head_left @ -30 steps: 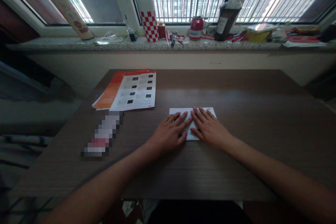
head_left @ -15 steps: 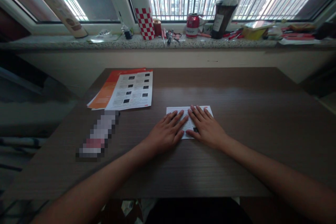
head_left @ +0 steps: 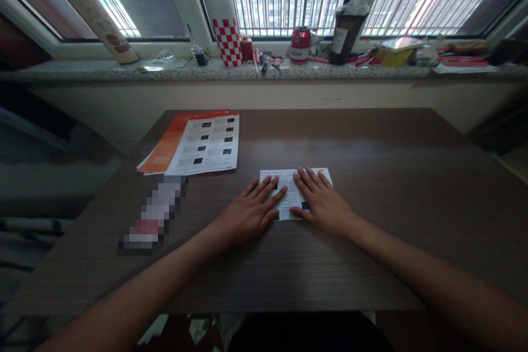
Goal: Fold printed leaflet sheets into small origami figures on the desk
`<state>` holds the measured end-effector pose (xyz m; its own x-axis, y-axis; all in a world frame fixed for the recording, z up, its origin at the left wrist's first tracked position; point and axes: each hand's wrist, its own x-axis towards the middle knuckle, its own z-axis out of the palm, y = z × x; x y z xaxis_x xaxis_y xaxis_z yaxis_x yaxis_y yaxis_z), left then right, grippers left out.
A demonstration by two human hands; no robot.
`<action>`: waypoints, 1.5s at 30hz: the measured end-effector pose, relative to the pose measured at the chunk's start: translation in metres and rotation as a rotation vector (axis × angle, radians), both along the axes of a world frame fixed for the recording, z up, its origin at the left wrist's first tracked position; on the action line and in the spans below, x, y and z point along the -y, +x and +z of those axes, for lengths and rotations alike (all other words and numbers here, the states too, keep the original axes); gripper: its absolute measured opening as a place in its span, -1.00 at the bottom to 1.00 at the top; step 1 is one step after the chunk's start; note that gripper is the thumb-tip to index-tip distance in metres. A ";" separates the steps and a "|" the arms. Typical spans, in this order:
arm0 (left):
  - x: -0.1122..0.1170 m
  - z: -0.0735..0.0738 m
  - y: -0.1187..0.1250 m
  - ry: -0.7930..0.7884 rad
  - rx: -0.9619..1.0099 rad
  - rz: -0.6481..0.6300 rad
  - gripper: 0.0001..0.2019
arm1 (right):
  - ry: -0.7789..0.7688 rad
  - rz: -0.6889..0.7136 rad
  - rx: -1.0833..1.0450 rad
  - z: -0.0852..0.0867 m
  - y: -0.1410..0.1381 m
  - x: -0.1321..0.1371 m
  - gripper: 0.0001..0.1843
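Note:
A small white printed sheet of paper (head_left: 292,193), apparently folded, lies flat near the middle of the brown table (head_left: 371,165). On its left part rest the fingers of my left hand (head_left: 249,210), spread apart and palm down. My right hand (head_left: 324,202) lies flat across the right part of the sheet, fingers also spread. Between the two hands a strip of print and dark little pictures shows. The paper under my palms and fingers is hidden.
Orange and white printed sheets (head_left: 202,143) lie at the table's back left. Nearer me is a blurred-out, long object (head_left: 152,212). Along the windowsill (head_left: 173,72) stand a checkered bottle (head_left: 226,38), a red can (head_left: 300,45), a dark drink cup (head_left: 346,36) and assorted small items.
My left hand has slid left and slightly down across the sheet, uncovering more print between the hands. The right hand stays in about the same place on the paper.

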<state>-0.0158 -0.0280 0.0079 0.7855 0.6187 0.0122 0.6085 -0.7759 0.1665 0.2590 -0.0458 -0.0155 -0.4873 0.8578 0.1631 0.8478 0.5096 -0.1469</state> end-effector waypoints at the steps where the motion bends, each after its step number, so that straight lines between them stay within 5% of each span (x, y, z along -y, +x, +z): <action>1: 0.001 0.002 0.000 0.000 -0.011 0.009 -0.40 | -0.002 0.008 0.003 0.001 0.000 0.000 0.00; 11: 0.012 0.015 0.006 0.026 -0.012 0.053 -0.29 | -0.077 0.306 -0.035 0.010 0.026 -0.043 -0.20; 18: 0.005 0.014 0.019 -0.010 0.069 -0.203 -0.51 | 0.020 0.441 -0.004 0.019 0.037 -0.072 -0.36; 24: 0.003 0.014 0.028 0.005 0.033 -0.137 -0.51 | 0.115 0.307 -0.058 0.023 0.046 -0.075 -0.52; 29: 0.007 0.010 0.043 0.091 0.028 -0.087 -0.47 | 0.091 0.141 -0.204 0.024 0.053 -0.048 -0.73; 34: 0.009 0.007 0.058 0.162 0.053 -0.057 -0.44 | -0.004 0.077 -0.289 0.023 0.054 -0.021 -0.69; 45: 0.007 0.003 0.063 0.013 0.203 -0.051 -0.53 | -0.056 -0.079 -0.473 0.017 0.050 -0.022 -0.93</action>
<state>0.0472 -0.0354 0.0107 0.7962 0.5773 0.1812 0.5238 -0.8075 0.2712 0.3088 -0.0236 0.0012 -0.3042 0.9029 0.3038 0.7168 0.4270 -0.5512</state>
